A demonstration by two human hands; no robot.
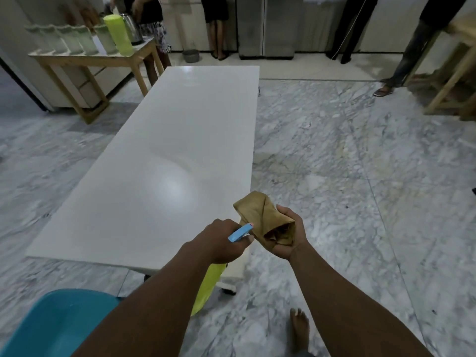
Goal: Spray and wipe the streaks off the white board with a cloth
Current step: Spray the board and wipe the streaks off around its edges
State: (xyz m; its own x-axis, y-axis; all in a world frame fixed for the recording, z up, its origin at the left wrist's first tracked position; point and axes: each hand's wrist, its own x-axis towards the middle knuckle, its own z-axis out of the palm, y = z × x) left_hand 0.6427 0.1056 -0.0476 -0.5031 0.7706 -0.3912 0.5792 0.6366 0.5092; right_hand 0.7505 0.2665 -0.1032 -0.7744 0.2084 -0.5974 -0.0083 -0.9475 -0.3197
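Standing at the near right corner of the white board [159,155], which lies flat and low over the marble floor [347,163]. We're at the spray step, not wiping yet.

Left hand [224,240] is clamped around the neck of the spray bottle [206,287]: blue trigger head [239,233] sticks out above the fingers, yellow-green body hangs below the wrist. Nozzle points roughly right, toward the cloth [262,217], not at the board. Can't tell whether a finger is on the trigger.

Right hand [288,235] is cupped palm-up, closed loosely on the bunched tan cloth, held just off the board's right edge and above the floor. The two hands are close together, nearly touching, cloth between them.

Board surface reads glossy with a broad glare patch mid-board; a faint curved smear shows at the top of that patch, probably the streaks. No droplets visible from here.

Our read on next move: either wet the cloth where it is, or swing the nozzle left over the board and spray the smear zone. Then bottle needs parking and the cloth goes down flat, long passes.

Blue chair [56,325] sits at our lower left, clear of the reach. Other people [216,27] stand well away at the far wall.
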